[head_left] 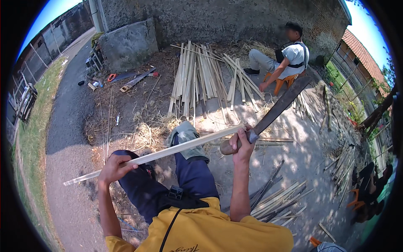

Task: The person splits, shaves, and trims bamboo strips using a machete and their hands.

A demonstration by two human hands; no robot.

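A person in a yellow shirt (218, 229) holds a long pale strip (184, 146) of split wood or bamboo slantwise across the lap, its left end lower and its right end higher in the view. The left hand (116, 168) is closed around the strip some way in from the left end, with the fingers on the upper side and the thumb on the lower. The right hand (242, 147) is at the strip's other end, its fingers wrapped around the wooden handle of a machete (282, 104); the strip's tip touches or nearly touches these fingers, and whether they also pinch it cannot be told. The blade points up and away to the right of the strip.

Beneath the strip, a camouflage cloth (187, 131) covers the right knee. Beyond the strip lie curled shavings (151, 136) and, farther off, a large pile of strips (195, 80). Two handsaws (138, 79) rest on the ground beyond the strip's left half. Beyond its right end, another person (296, 54) sits on an orange stool (285, 82), wearing a dark bag (279, 55) whose contents are hidden. Nearer than the strip's right end lies a smaller pile (279, 203).
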